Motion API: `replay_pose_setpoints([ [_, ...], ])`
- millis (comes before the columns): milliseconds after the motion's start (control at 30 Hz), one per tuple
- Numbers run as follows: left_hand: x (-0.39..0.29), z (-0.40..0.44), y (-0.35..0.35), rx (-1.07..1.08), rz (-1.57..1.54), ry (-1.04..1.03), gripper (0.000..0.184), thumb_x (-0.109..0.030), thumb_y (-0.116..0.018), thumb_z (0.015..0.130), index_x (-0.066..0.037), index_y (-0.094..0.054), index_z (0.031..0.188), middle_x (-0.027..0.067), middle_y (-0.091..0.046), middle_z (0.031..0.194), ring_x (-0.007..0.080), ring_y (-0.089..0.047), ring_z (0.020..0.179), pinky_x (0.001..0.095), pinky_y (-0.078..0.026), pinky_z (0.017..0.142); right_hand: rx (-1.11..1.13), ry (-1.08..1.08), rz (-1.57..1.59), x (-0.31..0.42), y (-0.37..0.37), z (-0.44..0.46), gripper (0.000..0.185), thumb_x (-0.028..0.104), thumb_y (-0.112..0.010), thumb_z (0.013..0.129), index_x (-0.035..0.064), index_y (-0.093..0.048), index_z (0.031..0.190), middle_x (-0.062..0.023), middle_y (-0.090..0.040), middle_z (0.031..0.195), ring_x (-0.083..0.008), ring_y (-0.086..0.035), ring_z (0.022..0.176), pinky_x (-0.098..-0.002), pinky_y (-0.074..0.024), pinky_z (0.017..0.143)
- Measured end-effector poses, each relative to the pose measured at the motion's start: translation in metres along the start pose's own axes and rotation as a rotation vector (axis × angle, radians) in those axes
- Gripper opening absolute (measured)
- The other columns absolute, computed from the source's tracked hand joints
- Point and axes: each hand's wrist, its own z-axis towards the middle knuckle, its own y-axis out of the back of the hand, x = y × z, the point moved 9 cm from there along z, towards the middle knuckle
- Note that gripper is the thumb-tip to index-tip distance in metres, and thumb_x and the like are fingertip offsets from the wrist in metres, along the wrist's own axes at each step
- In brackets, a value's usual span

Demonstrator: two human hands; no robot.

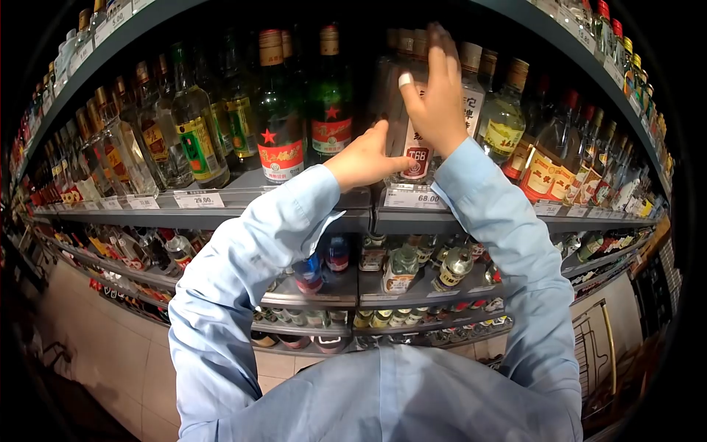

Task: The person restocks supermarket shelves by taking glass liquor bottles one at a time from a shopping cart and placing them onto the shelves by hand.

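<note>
My right hand (437, 107) is raised in front of clear square-shouldered bottles with pale caps, its fingers stretched upward and thumb apart. It covers part of a clear bottle (417, 163) bearing a red T68 label; whether it presses on the glass I cannot tell. Lower and to the left, my left hand (366, 157) is open, its thumb reaching toward that bottle's label. Another bottle with a white label (470, 110) stands just behind my right hand. Beside my left hand is a green bottle with a red star label (331, 132).
A second green star-label bottle (281, 147) and a yellow-labelled bottle (502, 132) flank the spot. Price tags (412, 199) line the shelf edge. An overhanging upper shelf (530, 18) curves above, and lower shelves hold more bottles. A metal cart frame (593, 353) stands at right.
</note>
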Motion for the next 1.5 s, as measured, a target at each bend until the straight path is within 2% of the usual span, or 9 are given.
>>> replay_pose_setpoints([
  [100, 0.005, 0.0, -0.003, 0.115, -0.164, 0.089, 0.101, -0.037, -0.07, 0.068, 0.018, -0.012, 0.13, 0.0361, -0.026, 0.131, 0.0358, -0.031, 0.126, 0.033, -0.03, 0.102, 0.169, 0.067, -0.113, 0.019, -0.001, -0.026, 0.058, 0.015, -0.056, 0.076, -0.0036, -0.035, 0.127, -0.0211, -0.038, 0.129, -0.0365, -0.033, 0.122, -0.0434, -0.0308, 0.098],
  [200, 0.014, 0.007, -0.005, 0.055, -0.132, 0.047, 0.084, -0.027, -0.068, 0.072, 0.009, -0.022, 0.131, 0.0219, -0.051, 0.112, 0.02, -0.055, 0.096, 0.0294, -0.044, 0.082, 0.317, 0.051, -0.154, 0.031, 0.008, -0.047, 0.059, 0.015, -0.056, 0.075, -0.0034, -0.036, 0.128, -0.0204, -0.038, 0.129, -0.0359, -0.033, 0.123, -0.0443, -0.0298, 0.099],
  [333, 0.018, 0.01, -0.011, 0.127, -0.337, 0.043, 0.084, -0.027, -0.068, 0.074, 0.012, -0.02, 0.13, 0.0224, -0.049, 0.117, 0.0212, -0.054, 0.099, 0.0289, -0.044, 0.083, 0.385, -0.019, -0.103, 0.033, 0.013, -0.06, 0.058, 0.01, -0.056, 0.075, -0.0037, -0.037, 0.128, -0.0191, -0.037, 0.131, -0.0358, -0.033, 0.123, -0.0406, -0.0318, 0.1],
  [500, 0.011, 0.005, -0.007, 0.138, -0.167, 0.128, 0.082, -0.027, -0.066, 0.077, 0.016, -0.02, 0.128, 0.0269, -0.044, 0.12, 0.0246, -0.05, 0.108, 0.0305, -0.044, 0.087, 0.358, -0.035, -0.066, 0.027, 0.009, -0.064, 0.058, 0.006, -0.057, 0.076, -0.0005, -0.035, 0.13, -0.0182, -0.035, 0.134, -0.0366, -0.03, 0.125, -0.0387, -0.034, 0.098],
  [900, 0.033, 0.018, -0.016, 0.086, -0.223, 0.093, 0.067, -0.021, -0.06, 0.082, 0.008, -0.024, 0.131, 0.0204, -0.043, 0.125, 0.0239, -0.051, 0.109, 0.0312, -0.043, 0.089, 0.286, -0.009, -0.1, 0.019, 0.004, -0.072, 0.053, 0.01, -0.056, 0.076, -0.0016, -0.041, 0.126, -0.0158, -0.041, 0.127, -0.033, -0.037, 0.121, -0.0384, -0.0365, 0.096],
  [1000, 0.032, 0.016, -0.014, 0.078, -0.254, 0.09, 0.087, -0.032, -0.065, 0.075, 0.017, -0.017, 0.13, 0.032, -0.044, 0.119, 0.0288, -0.05, 0.109, 0.031, -0.042, 0.087, 0.282, -0.017, -0.076, 0.018, 0.005, -0.074, 0.052, 0.01, -0.056, 0.077, -0.0012, -0.041, 0.126, -0.0153, -0.041, 0.127, -0.0325, -0.037, 0.121, -0.0387, -0.0363, 0.096],
  [1133, 0.015, 0.007, -0.014, 0.136, -0.302, 0.046, 0.073, -0.027, -0.068, 0.074, 0.012, -0.031, 0.124, 0.0257, -0.051, 0.113, 0.0223, -0.055, 0.098, 0.0294, -0.046, 0.078, 0.294, -0.095, 0.027, 0.016, 0.023, -0.079, 0.046, 0.008, -0.054, 0.076, -0.0006, -0.046, 0.121, -0.0157, -0.044, 0.124, -0.0329, -0.039, 0.119, -0.0393, -0.0357, 0.096],
  [1400, 0.01, 0.006, -0.015, 0.1, -0.386, -0.004, 0.062, -0.018, -0.068, 0.077, 0.007, -0.035, 0.123, 0.0187, -0.05, 0.12, 0.0253, -0.051, 0.11, 0.0321, -0.042, 0.09, 0.364, -0.247, 0.013, -0.01, 0.065, -0.118, 0.042, 0.01, -0.058, 0.075, -0.0025, -0.05, 0.114, -0.017, -0.051, 0.113, -0.034, -0.045, 0.109, -0.039, -0.0402, 0.089],
  [1500, 0.004, 0.002, -0.016, 0.124, -0.426, 0.039, 0.055, -0.014, -0.066, 0.078, 0.007, -0.037, 0.121, 0.0181, -0.051, 0.119, 0.0241, -0.05, 0.11, 0.0316, -0.041, 0.092, 0.379, -0.139, -0.097, -0.004, 0.061, -0.124, 0.042, 0.022, -0.059, 0.077, -0.0024, -0.053, 0.111, -0.0148, -0.052, 0.114, -0.0334, -0.046, 0.109, -0.0416, -0.0392, 0.09],
])
